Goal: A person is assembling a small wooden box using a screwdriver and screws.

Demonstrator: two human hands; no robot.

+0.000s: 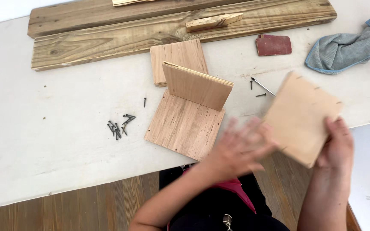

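My right hand (338, 143) grips a square light plywood panel (301, 115) by its lower right corner, tilted over the table's near edge. My left hand (240, 145) is blurred, fingers spread, its fingertips at the panel's left edge. To the left, two plywood squares joined in an L shape (189, 111) rest on the white table (56, 137), one flat and one standing upright. Another plywood square (177, 57) lies flat behind them.
A pile of dark screws (120, 125) lies left of the L piece, with loose screws (258, 87) near the middle. Two long planks (120, 36) and a small wood block (214, 21) sit at the back. A red sanding pad (273, 45) and blue-grey cloth (343, 49) lie right.
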